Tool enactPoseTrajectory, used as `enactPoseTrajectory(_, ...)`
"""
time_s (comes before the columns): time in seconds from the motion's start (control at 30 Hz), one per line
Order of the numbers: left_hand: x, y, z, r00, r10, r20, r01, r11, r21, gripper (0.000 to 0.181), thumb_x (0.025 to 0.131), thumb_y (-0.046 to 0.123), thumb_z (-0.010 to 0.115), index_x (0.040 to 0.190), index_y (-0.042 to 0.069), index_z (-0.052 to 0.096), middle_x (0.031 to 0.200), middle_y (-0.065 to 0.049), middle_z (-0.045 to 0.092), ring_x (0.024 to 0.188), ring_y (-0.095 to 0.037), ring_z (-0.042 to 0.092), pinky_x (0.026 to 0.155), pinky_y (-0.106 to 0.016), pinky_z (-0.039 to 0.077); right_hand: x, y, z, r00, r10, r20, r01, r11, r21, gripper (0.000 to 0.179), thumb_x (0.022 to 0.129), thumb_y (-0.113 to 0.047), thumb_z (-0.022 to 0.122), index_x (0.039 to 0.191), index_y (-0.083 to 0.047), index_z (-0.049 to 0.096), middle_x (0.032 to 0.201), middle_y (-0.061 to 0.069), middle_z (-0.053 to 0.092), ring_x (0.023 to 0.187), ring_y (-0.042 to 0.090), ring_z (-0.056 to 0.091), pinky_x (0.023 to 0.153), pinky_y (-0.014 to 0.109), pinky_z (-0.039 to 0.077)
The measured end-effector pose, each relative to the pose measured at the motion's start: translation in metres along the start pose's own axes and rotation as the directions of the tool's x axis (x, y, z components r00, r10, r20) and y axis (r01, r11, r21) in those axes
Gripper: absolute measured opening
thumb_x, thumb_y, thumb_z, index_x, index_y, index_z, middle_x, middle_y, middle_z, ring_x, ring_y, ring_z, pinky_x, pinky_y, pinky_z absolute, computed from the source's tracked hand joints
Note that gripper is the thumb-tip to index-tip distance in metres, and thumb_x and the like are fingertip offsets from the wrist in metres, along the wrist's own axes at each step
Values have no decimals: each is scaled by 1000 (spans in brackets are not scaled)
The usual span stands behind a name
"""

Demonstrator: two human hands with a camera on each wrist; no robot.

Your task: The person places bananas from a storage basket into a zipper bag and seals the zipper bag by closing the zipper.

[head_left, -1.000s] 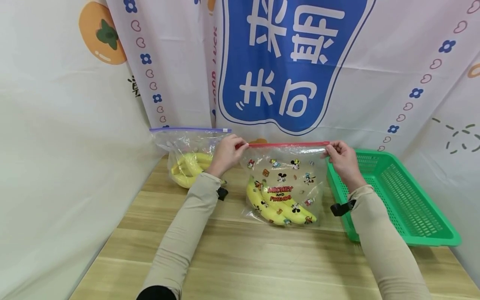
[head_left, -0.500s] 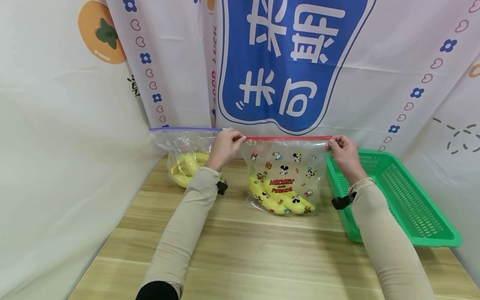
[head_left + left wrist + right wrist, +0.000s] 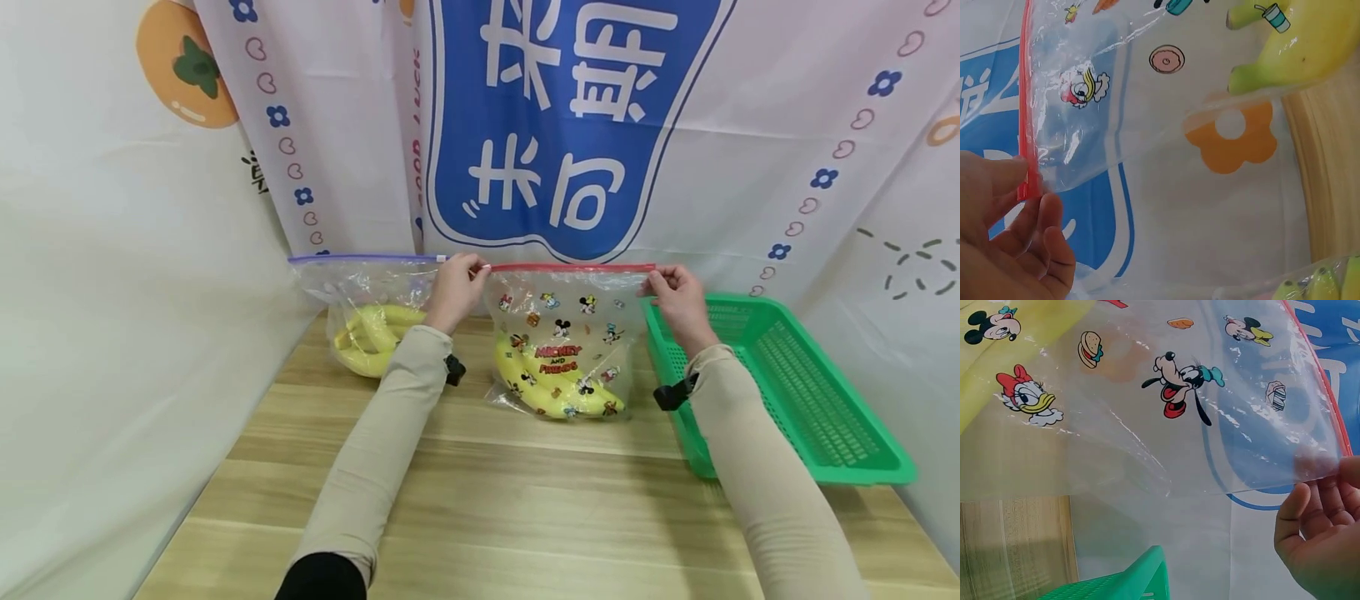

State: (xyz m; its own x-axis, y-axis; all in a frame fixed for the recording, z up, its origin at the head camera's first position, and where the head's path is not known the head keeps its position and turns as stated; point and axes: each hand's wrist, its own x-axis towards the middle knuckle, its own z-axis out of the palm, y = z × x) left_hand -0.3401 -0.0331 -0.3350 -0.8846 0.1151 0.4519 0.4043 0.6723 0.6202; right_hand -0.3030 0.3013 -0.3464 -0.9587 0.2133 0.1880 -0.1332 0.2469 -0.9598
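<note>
A clear zip bag with cartoon prints and a red top strip hangs upright between my hands. Inside it, at the bottom, lie yellow bananas. My left hand pinches the left end of the red strip between thumb and finger. At the strip's other end, my right hand pinches the top corner. The red strip runs straight between the hands. Left of it stands a second clear zip bag with a purple strip, holding more bananas; my left forearm partly covers it.
A green plastic basket stands at the right, partly behind my right forearm. The wooden table reaches back to a printed cloth hanging behind the bags.
Both hands have raised the red-strip bag and moved it slightly back, its bananas rising in view with it. The grip at both corners is unchanged. The view has shifted a little.
</note>
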Motion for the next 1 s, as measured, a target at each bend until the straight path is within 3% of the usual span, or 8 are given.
enactPoseTrajectory(0.13,2,-5,4,998,-66,14,67,997,-35,15,95,18,57,100,7,66,93,-6,64,82,-18,58,68,-28,51,2,1,2,999,30,26,-30,1000,-1,23,98,-31,49,108,-11,50,97,0,61,85,7,62,72,20,49)
enactPoseTrajectory(0.3,4,-6,7,995,-92,33,94,994,-61,17,95,17,57,106,5,64,98,-8,65,88,-20,60,73,-30,52,1,2,1,997,58,57,-57,998,-25,31,100,-31,46,121,-8,47,113,8,59,98,13,60,78,21,50)
enactPoseTrajectory(0.43,6,-6,9,994,-101,48,105,991,-77,23,95,15,56,114,4,61,106,-10,65,92,-20,61,74,-29,53,3,3,-2,992,74,103,-71,997,-31,44,100,-31,46,134,-3,40,126,16,52,111,22,54,92,32,47)
enactPoseTrajectory(0.6,5,-8,13,986,-126,113,137,986,-94,34,96,13,51,128,5,54,110,-12,63,72,-18,59,54,-27,49,6,7,-3,983,101,152,-92,994,-63,54,99,-33,48,140,-1,34,135,20,45,119,30,47,101,45,41)
enactPoseTrajectory(0.7,3,-9,15,974,-154,165,172,980,-102,39,96,13,49,134,8,49,100,-12,63,56,-15,50,44,-25,42,6,10,-3,978,122,170,-105,989,-104,56,100,-33,47,142,-2,31,139,20,42,122,32,44,101,44,41)
enactPoseTrajectory(0.8,1,-7,15,973,-146,179,166,981,-99,41,95,12,49,136,9,47,92,-12,59,52,-16,45,43,-27,40,6,12,-4,975,131,181,-106,984,-142,55,101,-31,44,144,-1,28,141,22,39,123,34,43,101,46,41)
enactPoseTrajectory(0.9,-2,-5,15,978,-109,177,122,990,-67,43,94,14,51,136,8,46,102,-13,57,68,-18,51,56,-29,47,5,11,-6,974,141,177,-108,977,-183,55,101,-29,43,144,0,27,142,23,37,122,36,43,101,47,40)
enactPoseTrajectory(1.0,-9,-1,14,977,-78,199,84,996,-19,45,95,18,53,137,7,45,122,-14,53,96,-22,54,80,-34,50,-1,8,-6,972,147,184,-98,963,-251,56,101,-31,43,144,0,27,143,22,35,121,38,43,101,49,39)
